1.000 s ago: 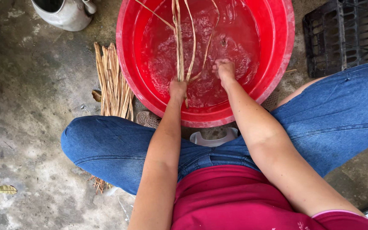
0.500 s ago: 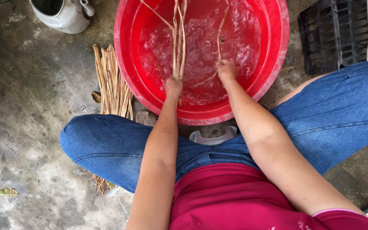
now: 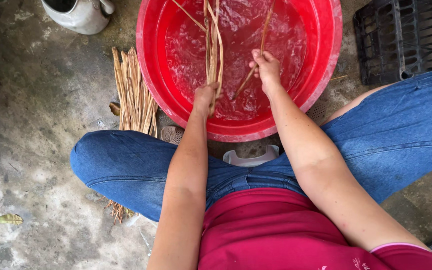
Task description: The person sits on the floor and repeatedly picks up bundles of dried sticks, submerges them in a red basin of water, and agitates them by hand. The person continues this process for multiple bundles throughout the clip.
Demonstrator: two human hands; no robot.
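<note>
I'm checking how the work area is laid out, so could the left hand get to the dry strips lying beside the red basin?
Probably yes: the left hand grips wet strips over the basin, and the dry bundle lies unobstructed just left.

Just 1 camera, on the person's head, looks straight down, close above the red tub (image 3: pixel 326 75).

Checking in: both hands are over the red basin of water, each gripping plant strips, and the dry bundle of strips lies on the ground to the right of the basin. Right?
Not quite. In the head view the dry bundle lies to the left of the red basin, not the right. The rest holds: the left hand and right hand each grip plant strips over the water.
</note>
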